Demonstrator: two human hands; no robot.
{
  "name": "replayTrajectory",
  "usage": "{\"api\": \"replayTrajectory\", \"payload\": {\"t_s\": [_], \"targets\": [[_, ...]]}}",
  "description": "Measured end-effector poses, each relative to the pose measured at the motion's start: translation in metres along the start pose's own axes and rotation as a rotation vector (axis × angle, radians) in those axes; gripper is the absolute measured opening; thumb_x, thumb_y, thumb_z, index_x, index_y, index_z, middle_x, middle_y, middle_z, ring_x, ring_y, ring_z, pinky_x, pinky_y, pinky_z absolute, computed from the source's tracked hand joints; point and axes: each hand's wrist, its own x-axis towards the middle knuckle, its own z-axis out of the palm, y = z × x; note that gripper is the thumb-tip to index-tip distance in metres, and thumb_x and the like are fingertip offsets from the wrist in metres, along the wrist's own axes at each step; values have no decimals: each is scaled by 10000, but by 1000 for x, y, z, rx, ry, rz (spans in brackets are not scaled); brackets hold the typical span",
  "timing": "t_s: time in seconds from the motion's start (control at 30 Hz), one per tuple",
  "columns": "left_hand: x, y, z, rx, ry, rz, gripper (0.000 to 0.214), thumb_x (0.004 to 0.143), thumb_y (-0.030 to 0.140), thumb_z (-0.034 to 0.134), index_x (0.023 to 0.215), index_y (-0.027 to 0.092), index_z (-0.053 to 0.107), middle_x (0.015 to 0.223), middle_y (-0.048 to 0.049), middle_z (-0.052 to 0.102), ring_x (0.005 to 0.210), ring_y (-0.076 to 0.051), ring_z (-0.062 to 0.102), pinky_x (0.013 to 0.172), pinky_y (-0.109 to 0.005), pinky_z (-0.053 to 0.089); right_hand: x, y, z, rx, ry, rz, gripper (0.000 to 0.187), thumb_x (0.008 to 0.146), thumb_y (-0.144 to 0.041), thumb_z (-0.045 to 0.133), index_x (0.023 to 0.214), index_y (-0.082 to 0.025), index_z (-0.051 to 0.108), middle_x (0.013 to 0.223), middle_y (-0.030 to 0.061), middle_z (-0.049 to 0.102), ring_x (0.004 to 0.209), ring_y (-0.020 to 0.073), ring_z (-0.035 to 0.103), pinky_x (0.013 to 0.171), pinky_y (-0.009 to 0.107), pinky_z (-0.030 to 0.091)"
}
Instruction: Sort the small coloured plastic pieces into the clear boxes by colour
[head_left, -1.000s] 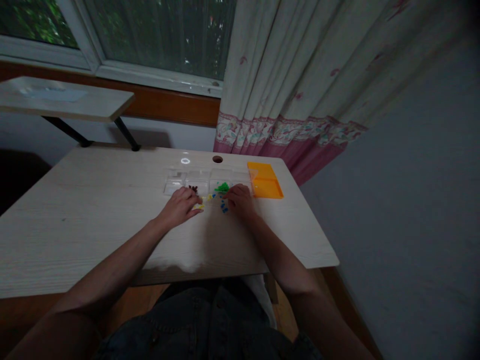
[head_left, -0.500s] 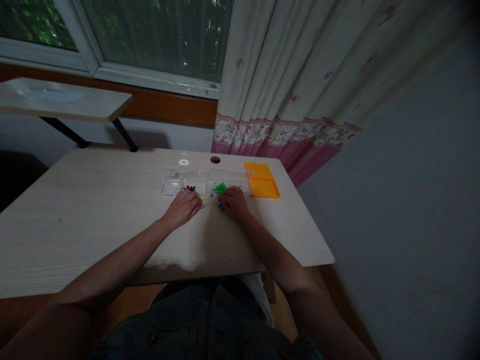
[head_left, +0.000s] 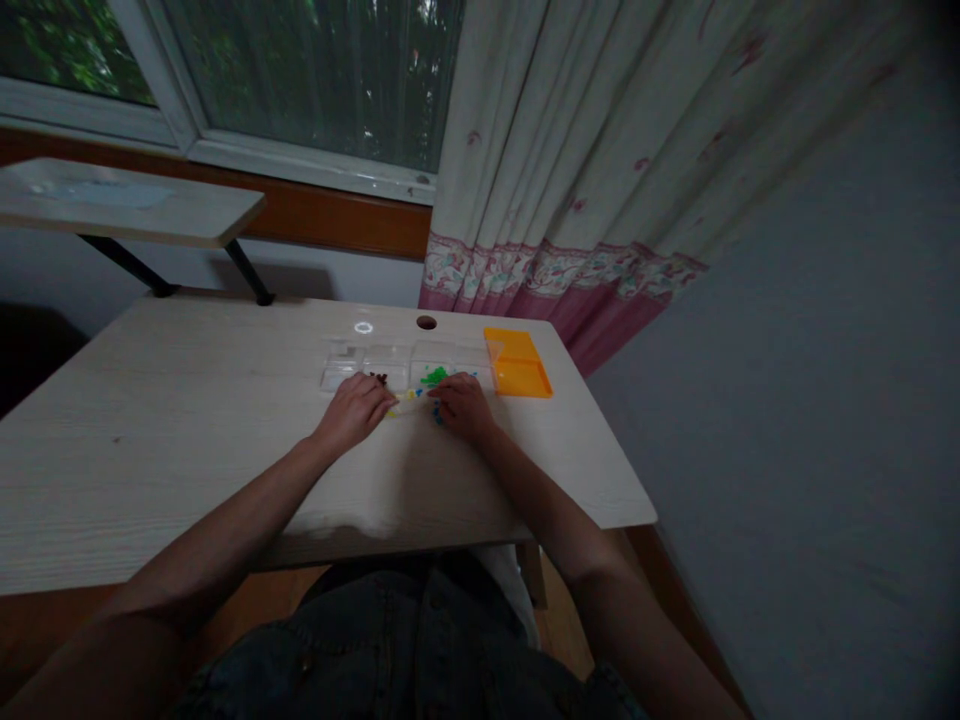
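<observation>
My left hand [head_left: 357, 410] rests low over the desk with its fingers bent together beside small yellow pieces [head_left: 410, 395]; what its fingertips hold, if anything, is too small to make out. Dark brown pieces [head_left: 379, 378] lie just beyond its knuckles, in a clear plastic box [head_left: 328, 378] with compartments. To the right, my right hand [head_left: 466, 408] is curled, thumb and fingers close together, near a pile of green pieces [head_left: 433, 376]. Blue pieces [head_left: 437, 412] lie under and beside its fingers. Its fingertips are partly hidden, so any held piece cannot be named.
An orange tray [head_left: 521, 378] lies right of the clear box on the pale wooden desk [head_left: 202, 420]. Behind are a round cable hole [head_left: 426, 322] and a curtain [head_left: 517, 220]. A raised shelf [head_left: 187, 205] on black legs stands at back left.
The whole view has shifted slightly. My left fingertips have drawn back a little to the left from the yellow pieces; my right hand stays nearly in place among the blue pieces.
</observation>
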Motion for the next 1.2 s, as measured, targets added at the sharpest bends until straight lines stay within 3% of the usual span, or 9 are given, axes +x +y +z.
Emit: {"api": "replayTrajectory", "payload": {"t_s": [0.2,0.37,0.7,0.9,1.2], "targets": [[-2,-19,-17,-90,-43,38,322,1000,427,493,1017,204,725,954,-83,647,951,-235,551,889,-391,441,-8,-16,-11,-37,-6,120,263,906,-197,591,1124,-233,735,1067,79,697,1053,228,579,988,385,419],[-4,-16,-14,-80,-107,75,381,912,554,609,1082,224,698,1021,-84,633,989,-256,537,903,-406,434,-23,-35,-6,-69,-1,279,248,887,-315,666,1112,-218,710,1110,95,665,1097,268,544,1008,426,404],[-4,-9,0,-93,-143,90,229,954,419,582,976,225,702,994,-79,619,1011,-246,539,911,-394,421,-26,-39,-5,-96,-30,271,291,849,-446,716,1025,-219,668,1074,99,658,1079,287,549,950,431,413],[-2,-3,3,-50,-136,107,238,977,393,549,946,203,689,973,-83,637,1000,-255,540,873,-389,423,-31,-30,-11,-3,-90,204,458,816,-491,752,1137,-189,625,1133,109,654,1098,281,550,989,431,426],[-3,5,4,39,-136,134,291,1002,399,497,948,179,679,954,-100,633,972,-265,535,865,-403,425,-31,-20,-17,48,-155,142,250,867,-383,725,1057,-221,715,1063,84,656,1061,245,565,995,417,438]]}}
